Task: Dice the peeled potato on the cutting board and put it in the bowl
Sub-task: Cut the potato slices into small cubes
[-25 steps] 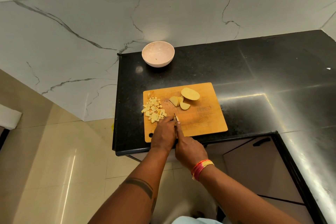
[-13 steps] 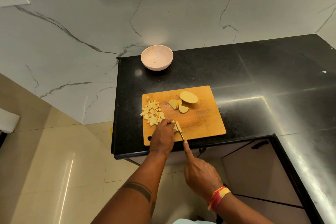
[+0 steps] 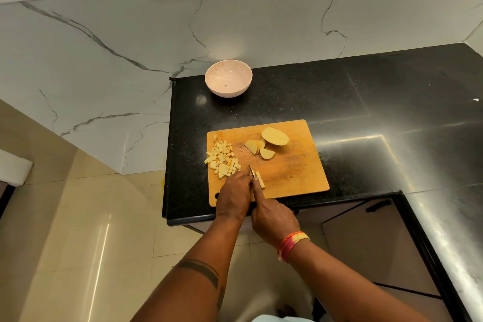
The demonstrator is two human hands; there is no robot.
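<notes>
Wooden cutting board, near edge: right hand grips knife, forefinger along spine; left hand curled over potato strips. Keep fingertips tucked, cuts even.

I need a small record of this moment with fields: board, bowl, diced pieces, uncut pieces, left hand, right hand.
board: cutting board on black counter
bowl: bowl behind the board, no potato inside
diced pieces: diced pile at the board's left side
uncut pieces: potato slices at the board's far side
left hand: left hand holds potato strips
right hand: right hand grips knife
</notes>
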